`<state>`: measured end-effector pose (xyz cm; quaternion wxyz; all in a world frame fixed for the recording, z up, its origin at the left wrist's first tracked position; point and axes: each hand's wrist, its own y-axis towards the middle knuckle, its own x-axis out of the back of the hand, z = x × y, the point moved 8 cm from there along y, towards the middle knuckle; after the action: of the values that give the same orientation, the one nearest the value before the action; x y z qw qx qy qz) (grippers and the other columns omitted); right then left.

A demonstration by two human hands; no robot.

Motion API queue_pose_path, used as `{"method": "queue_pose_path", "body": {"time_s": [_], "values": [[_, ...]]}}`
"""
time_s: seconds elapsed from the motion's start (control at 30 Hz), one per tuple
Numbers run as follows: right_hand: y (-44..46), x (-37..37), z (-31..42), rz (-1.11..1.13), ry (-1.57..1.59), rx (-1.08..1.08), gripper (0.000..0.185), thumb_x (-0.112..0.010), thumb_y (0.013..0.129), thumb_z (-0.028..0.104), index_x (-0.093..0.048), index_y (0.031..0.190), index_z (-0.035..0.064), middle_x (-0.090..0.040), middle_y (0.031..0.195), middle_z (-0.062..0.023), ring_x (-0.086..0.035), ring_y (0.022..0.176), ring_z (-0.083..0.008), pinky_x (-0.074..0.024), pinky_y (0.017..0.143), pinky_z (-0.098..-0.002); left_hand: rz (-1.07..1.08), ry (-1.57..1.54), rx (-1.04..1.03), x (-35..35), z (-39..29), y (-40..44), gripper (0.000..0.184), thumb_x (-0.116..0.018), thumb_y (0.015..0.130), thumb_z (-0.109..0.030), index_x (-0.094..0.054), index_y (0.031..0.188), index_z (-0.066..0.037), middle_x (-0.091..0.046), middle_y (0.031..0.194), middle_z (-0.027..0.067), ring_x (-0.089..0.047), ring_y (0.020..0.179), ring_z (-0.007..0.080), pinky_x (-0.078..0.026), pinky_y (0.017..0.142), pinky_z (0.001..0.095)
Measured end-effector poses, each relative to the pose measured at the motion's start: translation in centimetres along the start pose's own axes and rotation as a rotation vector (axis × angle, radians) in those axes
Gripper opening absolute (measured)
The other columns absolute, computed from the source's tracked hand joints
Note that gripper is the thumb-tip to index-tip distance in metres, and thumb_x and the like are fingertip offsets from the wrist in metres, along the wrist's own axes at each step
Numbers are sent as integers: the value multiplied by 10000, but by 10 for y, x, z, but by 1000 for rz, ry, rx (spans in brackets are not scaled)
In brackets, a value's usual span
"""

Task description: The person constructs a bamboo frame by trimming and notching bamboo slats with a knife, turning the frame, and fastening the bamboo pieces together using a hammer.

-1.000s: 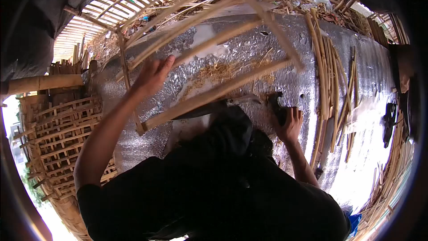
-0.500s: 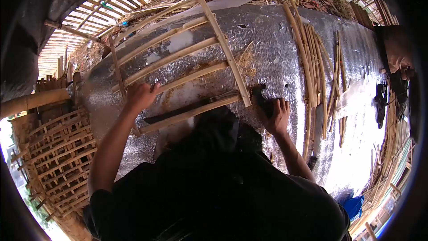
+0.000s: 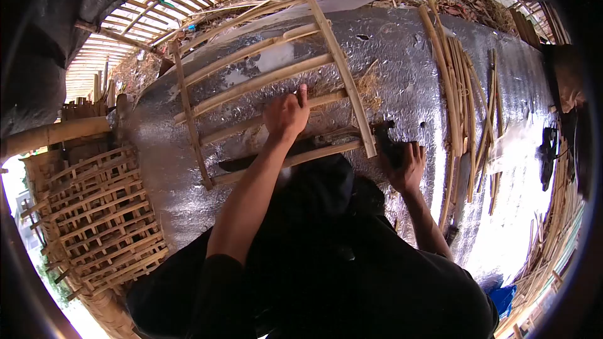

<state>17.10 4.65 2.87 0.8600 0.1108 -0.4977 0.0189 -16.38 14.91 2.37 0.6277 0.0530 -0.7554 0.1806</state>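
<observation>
A ladder-like bamboo frame point(image 3: 264, 81) lies on the silver foil sheet, its several slats joined to two side strips. My left hand point(image 3: 286, 113) is over the third slat, fingers curled and thumb raised; what it holds, if anything, is hidden. My right hand point(image 3: 409, 166) grips a black tool point(image 3: 391, 144) beside the frame's lower right corner. The tool's exact kind is hard to make out against the dark clothing. A dark flat strip point(image 3: 233, 164) lies by the frame's lowest slat.
Loose bamboo strips point(image 3: 453, 88) lie in a bundle on the foil sheet point(image 3: 402, 56) to the right, near a long blade point(image 3: 463, 179). A woven bamboo lattice point(image 3: 103, 213) stands at left. Black straps point(image 3: 549, 157) and a person's hand point(image 3: 571, 97) are at the far right.
My left hand has moved right from the frame's left side to the middle of the third slat. My right hand stays on the black tool. The whole view has shifted slightly.
</observation>
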Motion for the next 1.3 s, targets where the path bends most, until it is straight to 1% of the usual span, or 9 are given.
{"method": "queue_pose_path", "body": {"time_s": [0.1,0.27,0.5,0.73,0.87,0.97,1.13,1.2,1.3], "values": [[0,-4,-7,4,-11,-29,363,-773,847,353,-636,1037,75,-579,966,-148,-535,923,-367,-413,831,-492,-63,-29,-61,24,-2,-4,736,-321,1063,-572,-748,732,-71,-686,687,221,-698,680,420,-556,690,558],[-4,-6,-12,8,-1,-25,364,-759,852,353,-631,1050,76,-573,979,-153,-531,930,-375,-413,837,-498,-330,-95,-367,64,0,-22,518,-479,1047,-380,-734,712,-77,-673,643,169,-665,580,393,-536,570,494],[-5,-5,-12,25,2,-39,370,-774,839,335,-631,1055,72,-577,988,-154,-535,935,-368,-417,834,-497,-141,-51,-555,27,19,-5,514,-536,1024,-376,-695,661,-48,-647,624,200,-656,572,393,-542,586,489],[-2,2,-6,1,-4,-33,350,-782,839,303,-632,1055,72,-579,977,-148,-539,927,-365,-424,828,-488,-115,-24,-463,15,30,1,425,-602,980,-384,-712,718,-68,-701,739,172,-683,785,402,-531,791,527],[-2,-1,-6,23,-29,-44,388,-801,826,319,-628,1060,62,-582,985,-153,-546,936,-367,-428,846,-491,-198,-22,-320,22,38,-2,276,-690,928,-388,-701,938,-113,-685,1016,114,-624,1056,370,-484,906,534],[8,2,2,86,-11,-52,424,-818,816,337,-622,1055,47,-591,998,-153,-549,951,-376,-428,868,-502,-342,-52,-84,32,45,-25,351,-714,913,-407,-653,1116,-127,-609,1227,125,-532,1218,368,-416,999,572],[31,10,24,78,39,-44,755,-823,827,330,-425,1400,40,-491,1287,-219,-492,1156,-409,-432,999,-548,-444,-187,281,36,79,-63,487,-754,885,-422,-602,1215,-99,-536,1313,178,-458,1290,401,-342,1094,581],[47,10,44,93,82,87,605,-801,843,263,-511,1321,31,-516,1270,-201,-498,1165,-388,-416,1011,-533,-463,-225,477,28,104,-69,612,-766,866,-458,-561,1292,-69,-549,1306,198,-478,1284,414,-325,1115,577],[58,-8,69,186,199,174,501,-771,866,225,-553,1273,31,-534,1248,-202,-510,1156,-386,-423,1002,-526,-440,-270,428,27,118,-65,638,-768,873,-453,-535,1317,-60,-541,1304,208,-478,1281,413,-349,1098,555]]}}
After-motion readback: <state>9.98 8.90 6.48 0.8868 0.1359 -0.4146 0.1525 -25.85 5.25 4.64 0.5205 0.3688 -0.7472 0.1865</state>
